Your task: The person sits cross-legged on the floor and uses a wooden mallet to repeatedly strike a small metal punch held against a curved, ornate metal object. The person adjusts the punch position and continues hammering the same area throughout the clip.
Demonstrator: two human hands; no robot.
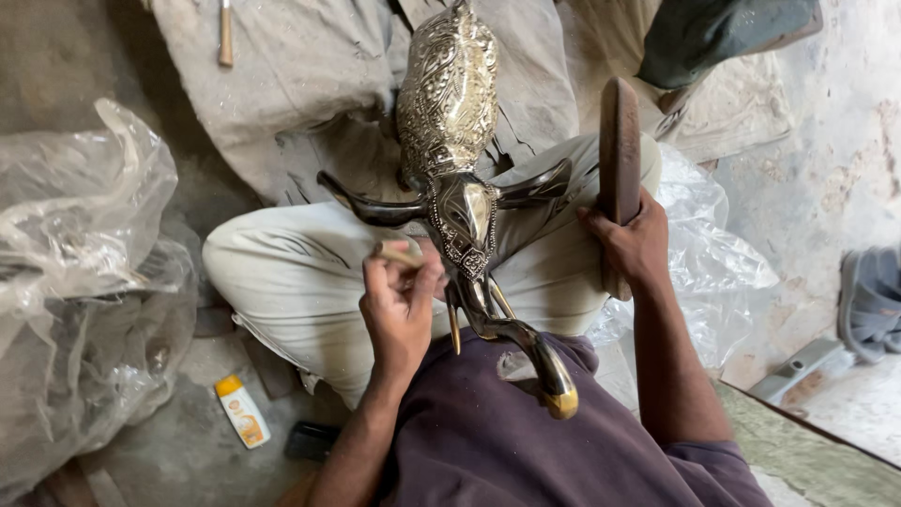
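Observation:
An ornate silver-and-brass animal figure [449, 103], with engraved body and dark curved horns [371, 208], lies across my lap, its head pointing toward me. My left hand [399, 305] is closed on a small punch tool [399, 252] set against the side of the figure's head. Just right of the figure, my right hand [633, 246] grips a dark wooden mallet [619, 150] and holds it upright. The figure's brass-tipped trunk [554, 385] rests on my purple shirt.
Crumpled clear plastic sheeting [84, 272] is heaped at the left, and more [704, 263] lies under my right arm. A small white bottle with a yellow cap [242, 410] lies on the dusty floor. A wooden tool handle [225, 33] rests on grey cloth at the top. A grey sandal [873, 300] sits at the right.

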